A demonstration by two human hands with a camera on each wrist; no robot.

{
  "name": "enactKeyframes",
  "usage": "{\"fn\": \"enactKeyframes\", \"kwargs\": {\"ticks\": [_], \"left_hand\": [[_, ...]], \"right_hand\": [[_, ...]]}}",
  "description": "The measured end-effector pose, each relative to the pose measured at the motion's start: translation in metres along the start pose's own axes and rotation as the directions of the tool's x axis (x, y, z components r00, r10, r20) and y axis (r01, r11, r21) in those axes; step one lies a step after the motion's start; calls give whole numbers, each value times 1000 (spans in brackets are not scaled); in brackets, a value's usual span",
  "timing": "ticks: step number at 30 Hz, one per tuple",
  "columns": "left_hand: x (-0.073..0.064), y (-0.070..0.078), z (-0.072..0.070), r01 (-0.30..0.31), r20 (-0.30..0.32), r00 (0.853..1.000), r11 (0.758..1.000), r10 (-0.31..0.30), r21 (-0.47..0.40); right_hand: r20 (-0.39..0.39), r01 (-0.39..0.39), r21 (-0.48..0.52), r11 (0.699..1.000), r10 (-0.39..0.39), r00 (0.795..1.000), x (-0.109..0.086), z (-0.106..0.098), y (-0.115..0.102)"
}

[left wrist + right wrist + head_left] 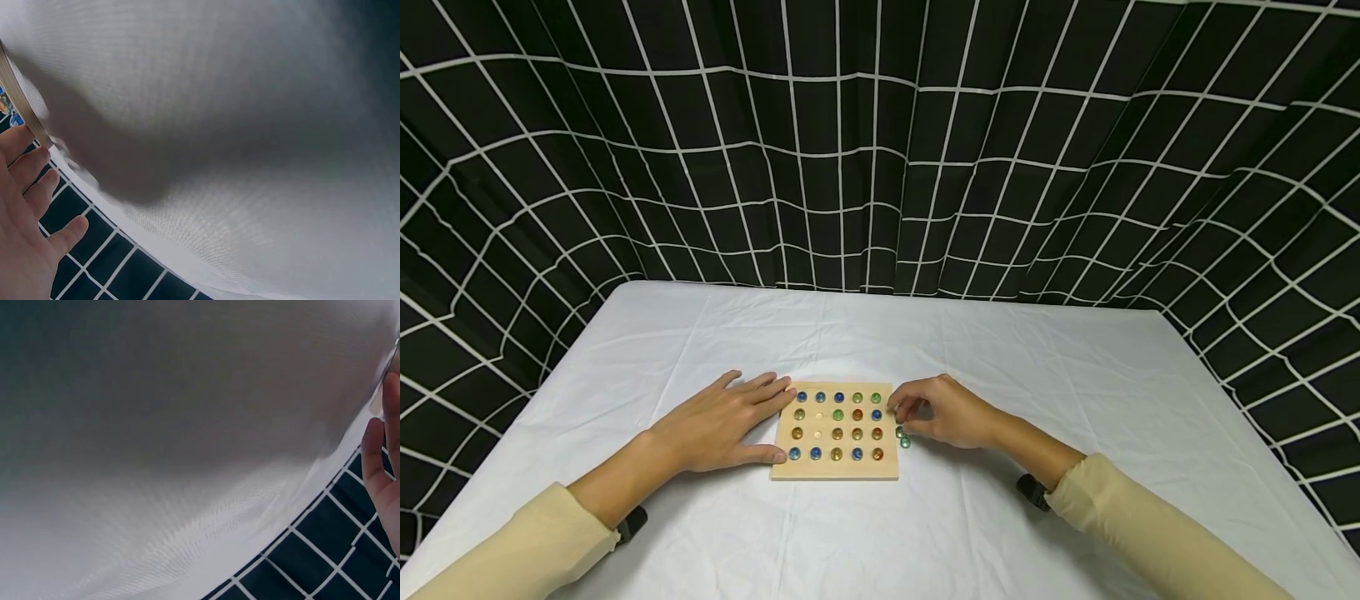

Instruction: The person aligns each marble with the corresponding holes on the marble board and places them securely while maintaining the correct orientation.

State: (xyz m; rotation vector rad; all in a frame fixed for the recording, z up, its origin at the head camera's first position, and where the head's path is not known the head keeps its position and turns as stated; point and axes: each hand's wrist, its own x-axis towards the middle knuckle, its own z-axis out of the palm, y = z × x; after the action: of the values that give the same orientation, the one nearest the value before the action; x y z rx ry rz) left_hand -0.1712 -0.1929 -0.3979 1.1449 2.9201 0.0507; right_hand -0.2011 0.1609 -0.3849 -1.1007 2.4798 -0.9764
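A square wooden board [835,472] lies on the white cloth, with rows of round hollows. Most hollows hold glass marbles in blue, green, amber and red; two in the second column are bare. My left hand [730,421] rests at the board's left edge, fingers spread and thumb near the lower left corner. In the left wrist view, those fingers [39,194] touch the board's side. At the right edge, my right hand [951,412] has bent fingers, with thumb and index tips close together. Whether a marble is between them is hidden. Just below them lie green glass marbles [906,442].
White cloth [1037,367] with light creases covers the table. A black curtain with a white grid [880,150] hangs behind the table and along both sides. Dark wrist devices [1033,492] sit beneath both forearms at the sleeve ends.
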Motion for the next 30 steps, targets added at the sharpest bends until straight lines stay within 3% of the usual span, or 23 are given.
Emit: {"fn": "enactKeyframes", "kwargs": {"ticks": [18, 30], "left_hand": [[0, 0, 1, -2, -7, 1000, 1000, 2, -1], [0, 0, 0, -2, -9, 1000, 1000, 2, 1]], "right_hand": [[39, -37, -49, 998, 39, 998, 0, 3, -3], [7, -16, -45, 999, 17, 1000, 0, 0, -4]]}}
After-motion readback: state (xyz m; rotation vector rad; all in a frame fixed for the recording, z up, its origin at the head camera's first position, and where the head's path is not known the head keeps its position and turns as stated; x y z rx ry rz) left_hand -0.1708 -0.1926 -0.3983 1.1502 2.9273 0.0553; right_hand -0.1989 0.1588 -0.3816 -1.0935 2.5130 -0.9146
